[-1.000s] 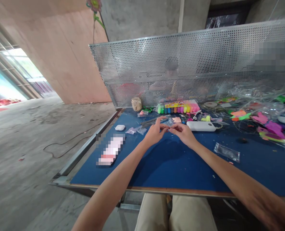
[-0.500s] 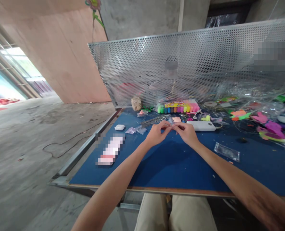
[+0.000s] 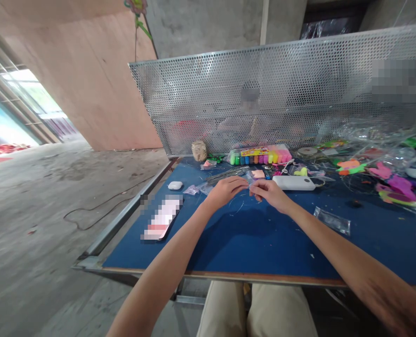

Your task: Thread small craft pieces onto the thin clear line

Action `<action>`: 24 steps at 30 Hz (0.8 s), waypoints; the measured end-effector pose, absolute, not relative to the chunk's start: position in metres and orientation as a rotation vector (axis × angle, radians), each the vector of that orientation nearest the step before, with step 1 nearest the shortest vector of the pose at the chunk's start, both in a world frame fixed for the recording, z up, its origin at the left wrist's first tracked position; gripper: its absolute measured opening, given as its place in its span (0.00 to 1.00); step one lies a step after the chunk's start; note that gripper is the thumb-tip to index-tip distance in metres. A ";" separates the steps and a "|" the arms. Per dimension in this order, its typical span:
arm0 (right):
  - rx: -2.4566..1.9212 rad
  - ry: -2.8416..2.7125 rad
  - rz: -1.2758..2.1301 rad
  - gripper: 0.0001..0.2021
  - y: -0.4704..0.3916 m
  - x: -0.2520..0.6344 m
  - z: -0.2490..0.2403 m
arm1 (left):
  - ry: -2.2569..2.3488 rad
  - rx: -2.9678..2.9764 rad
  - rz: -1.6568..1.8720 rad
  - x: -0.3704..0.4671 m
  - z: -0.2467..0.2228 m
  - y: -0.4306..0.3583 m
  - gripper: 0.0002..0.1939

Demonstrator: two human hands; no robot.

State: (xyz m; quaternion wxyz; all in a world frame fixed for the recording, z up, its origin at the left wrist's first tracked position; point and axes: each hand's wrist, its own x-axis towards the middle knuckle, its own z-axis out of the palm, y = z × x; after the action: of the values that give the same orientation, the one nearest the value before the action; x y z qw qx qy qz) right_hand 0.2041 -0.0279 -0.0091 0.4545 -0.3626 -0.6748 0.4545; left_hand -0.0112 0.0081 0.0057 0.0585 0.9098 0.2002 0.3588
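Observation:
My left hand (image 3: pixel 228 190) is palm down above the blue table, its fingers straight and pressed together, pointing right. The thumb is hidden underneath, and whatever it grips is too small to make out. Close beside it, my right hand (image 3: pixel 268 193) is pinched, thumb against fingers, on something tiny that I cannot name. The two sets of fingertips nearly meet. Just behind them lies a clear bag with a peach-coloured piece (image 3: pixel 259 174). Thin metal wires (image 3: pixel 225 175) lie behind my left hand, and a white power bank-like device (image 3: pixel 294 183) is right of my right hand.
A pack of coloured clay (image 3: pixel 260 155) stands against the perforated metal screen (image 3: pixel 208 93). To the left are a white earbud case (image 3: pixel 175 185), a small purple bag (image 3: pixel 191 189) and a blurred-out phone-like object (image 3: pixel 163 219). Colourful pieces (image 3: pixel 397 185) and a clear packet (image 3: pixel 332 221) lie right.
My left hand has turned from a thumb-and-finger pinch to straighter fingers with the thumb out of sight. My right hand has shifted slightly down, its lower fingers now curled beneath.

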 end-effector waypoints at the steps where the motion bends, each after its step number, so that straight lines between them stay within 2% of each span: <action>1: -0.890 -1.681 1.130 0.17 -0.028 0.203 -0.009 | 0.625 2.758 1.069 -0.011 0.005 0.009 0.12; 11: -0.836 -1.679 1.145 0.13 -0.028 0.204 -0.015 | 0.638 2.738 1.044 -0.012 0.010 0.004 0.12; 17: -0.834 -1.726 1.069 0.18 -0.026 0.207 -0.015 | 0.699 2.669 1.089 -0.014 0.012 0.002 0.12; 24: -0.805 -1.662 1.033 0.15 -0.026 0.204 -0.015 | 0.752 2.593 1.163 -0.014 0.018 0.000 0.11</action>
State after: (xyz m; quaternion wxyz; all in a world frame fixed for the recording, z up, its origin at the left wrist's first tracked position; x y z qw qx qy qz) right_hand 0.2035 -0.0262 -0.0154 0.4906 -0.3315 -0.6845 0.4254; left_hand -0.0140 -0.0004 0.0178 0.1010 0.8775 0.2544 0.3937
